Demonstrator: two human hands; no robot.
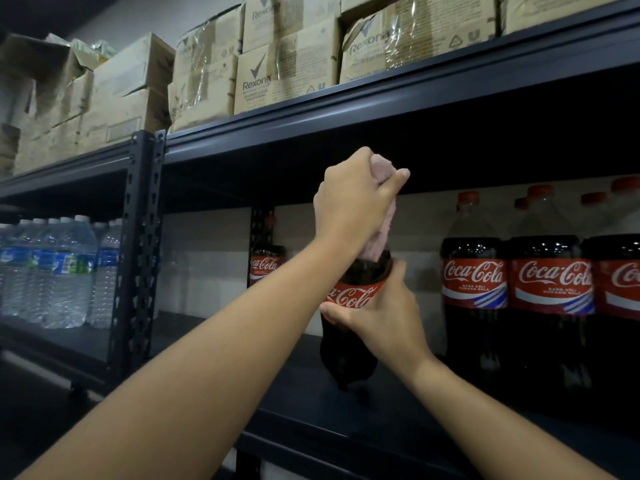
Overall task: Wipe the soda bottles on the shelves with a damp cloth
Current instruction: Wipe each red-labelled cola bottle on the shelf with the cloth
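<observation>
Grip first: the left hand [353, 199] is curled tight round a pale pink damp cloth [379, 237] wrapped over the neck and cap of a dark plastic cola bottle with a red label [349, 296], while the right hand [381, 306] clamps the bottle's body at the label. The bottle stands tilted at the front of the dark metal shelf [311, 403], apart from the upright row of matching cola bottles [474, 282] to its right. A hard twist could loosen the cap, I judge; a wet label could slip and tip the bottle off the edge.
</observation>
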